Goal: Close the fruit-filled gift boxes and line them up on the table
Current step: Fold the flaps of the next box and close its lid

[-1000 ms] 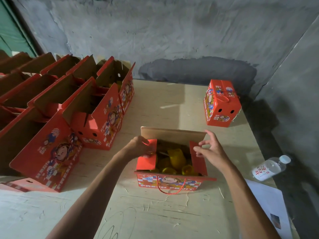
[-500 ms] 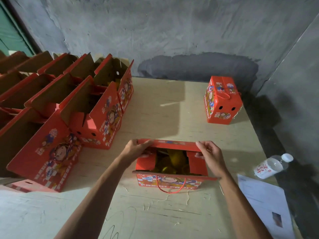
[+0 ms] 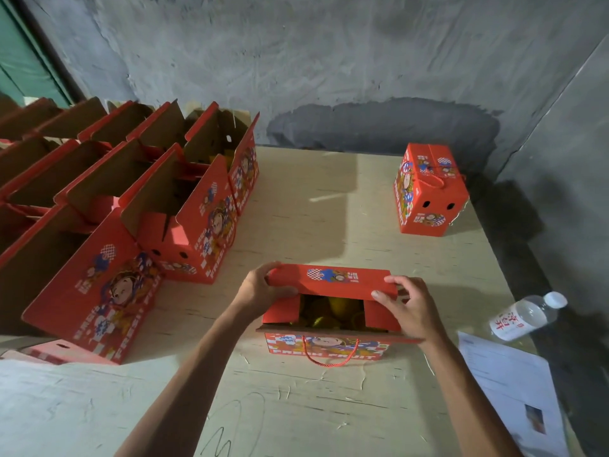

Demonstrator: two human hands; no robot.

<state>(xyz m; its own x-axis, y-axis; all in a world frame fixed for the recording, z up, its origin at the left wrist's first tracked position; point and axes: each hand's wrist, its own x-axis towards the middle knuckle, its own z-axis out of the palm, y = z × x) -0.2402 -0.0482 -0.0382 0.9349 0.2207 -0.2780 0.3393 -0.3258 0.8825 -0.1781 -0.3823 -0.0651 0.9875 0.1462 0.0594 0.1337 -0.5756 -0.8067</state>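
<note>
Folding the far flap [image 3: 331,279] over the fruit-filled gift box [image 3: 329,328] at table centre, left hand [image 3: 260,290] pinches its nine-o'clock corner, right hand [image 3: 408,306] its three-o'clock; best press both evenly, keeping side flaps tucked under.

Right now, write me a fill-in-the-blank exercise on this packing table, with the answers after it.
1. Both hands, left and right, are folding down the far ____ of the box in front.
2. Inside that box, the fruit looks ____ in colour.
3. The only fully closed box stands at the far ____ of the table.
4. A plastic ____ lies on its side beside the printed paper.

Missing words: flap; yellow; right; bottle
</note>
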